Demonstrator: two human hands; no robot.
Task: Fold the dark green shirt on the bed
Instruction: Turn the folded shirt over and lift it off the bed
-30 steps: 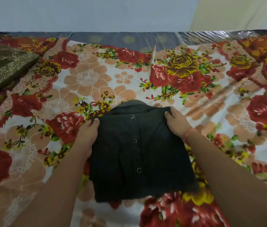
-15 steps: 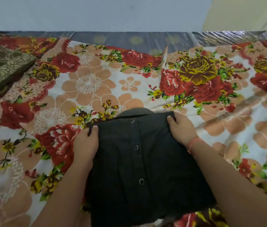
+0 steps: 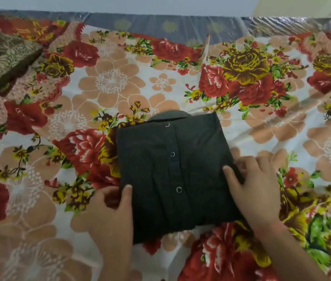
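Shirt point(image 3: 172, 175) position: the dark green garment lies near the middle of the bed point(image 3: 120, 82), on the flowered sheet, already reduced to a compact rectangle with the collar point(image 3: 168, 115) at the far edge and the row of snaps point(image 3: 172, 154) facing up

Your left hand point(image 3: 111, 211) sits at the near left edge of the bundle, thumb on top of the cloth and the other fingers hidden at or under the edge; it appears to pinch the fabric lightly. Your right hand point(image 3: 255, 185) rests at the right edge, fingers spread and pressing the side fold, thumb on the top surface; it is not closed into a fist

Step in hand, as a judgement: the folding itself looks complete, and you are squaring and tucking the side edges. The task appears close to finished

Next move calls for: even pressure along both sides so the layers do not slide apart, then a flat palm to smooth the top. The near edge looks slightly uneven; align it before release

Containers: none are visible. A brown patterned cushion point(image 3: 0, 57) lies at the far left, well apart from the bundle
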